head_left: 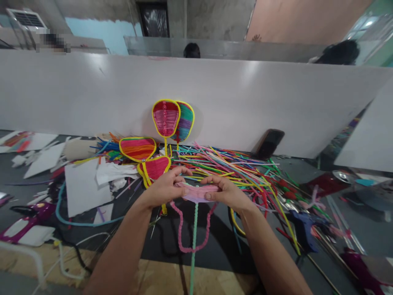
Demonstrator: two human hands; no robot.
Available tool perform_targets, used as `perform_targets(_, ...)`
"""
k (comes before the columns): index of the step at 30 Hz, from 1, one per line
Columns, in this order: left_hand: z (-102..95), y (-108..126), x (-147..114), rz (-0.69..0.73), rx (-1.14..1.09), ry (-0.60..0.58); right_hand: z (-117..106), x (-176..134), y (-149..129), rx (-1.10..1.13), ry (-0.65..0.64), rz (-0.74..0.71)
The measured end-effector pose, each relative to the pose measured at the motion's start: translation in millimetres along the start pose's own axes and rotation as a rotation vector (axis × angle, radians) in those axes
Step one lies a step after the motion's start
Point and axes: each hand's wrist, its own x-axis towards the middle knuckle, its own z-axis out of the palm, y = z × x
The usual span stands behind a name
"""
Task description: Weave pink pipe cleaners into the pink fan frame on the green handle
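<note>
Fingers of the left hand [166, 187] and right hand [231, 193] gripped the pink band [198, 192] at 9 and 3 o'clock, its frame [179, 233] hanging toward 6 o'clock, where light, even pressure seemed likeliest to prevent kinks.

A bare concrete wall [217, 20], long partition [123, 98] and heaped pipe cleaners [221, 162] suggest a craft workshop.

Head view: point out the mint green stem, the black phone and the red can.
Mint green stem [195, 228]: head view, upper part of its twisted length.
Black phone [269, 144]: head view, middle of its body.
Red can [326, 182]: head view, its side.
</note>
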Motion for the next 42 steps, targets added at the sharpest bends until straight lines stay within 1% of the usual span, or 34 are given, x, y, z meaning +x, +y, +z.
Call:
perform_targets(3,1.0,-0.1,0.7,0.001,0.074,-0.009,-1.1,-1.6,-3.3,-0.042,-0.029,0.010)
perform_targets(7,7.9,1.4,2.2,-0.017,0.074,-0.011,2.6,-3.0,-4.6,-0.041,0.002,-0.031)
perform_targets(11,13.9,3.9,2.3,-0.040,0.071,0.031,9.3,-4.4,-6.5,-0.018,0.005,-0.011)
perform_targets(15,16.2,7.8,0.7,-0.033,0.077,0.083,12.9,-3.8,-9.4,-0.046,0.015,-0.062)
perform_targets(18,17.0,7.4,1.5,-0.051,0.052,0.114,12.5,-2.3,-9.6,-0.059,0.013,-0.072)
perform_targets(20,15.9,5.6,2.8,-0.048,0.015,0.128,11.0,-2.3,-10.3,-0.060,0.029,-0.069)
perform_targets(23,10.4,3.3,4.3,-0.026,-0.081,0.121,7.3,-5.0,-14.2,-0.067,0.087,-0.049)
perform_targets(26,4.7,2.7,5.0,-0.050,-0.154,0.061,3.3,-10.4,-20.3,-0.092,0.134,-0.036)
perform_targets(29,5.5,0.4,7.6,-0.092,-0.244,-0.001,1.1,-16.0,-24.8,-0.140,0.139,-0.053)
perform_targets(36,18.2,-4.9,13.9,-0.097,-0.507,0.064,6.7,-21.5,-28.0,-0.231,0.179,-0.102)
perform_targets(42,19.3,-1.0,11.2,-0.092,-0.597,0.089,5.6,-20.4,-27.6,-0.217,0.132,-0.116)
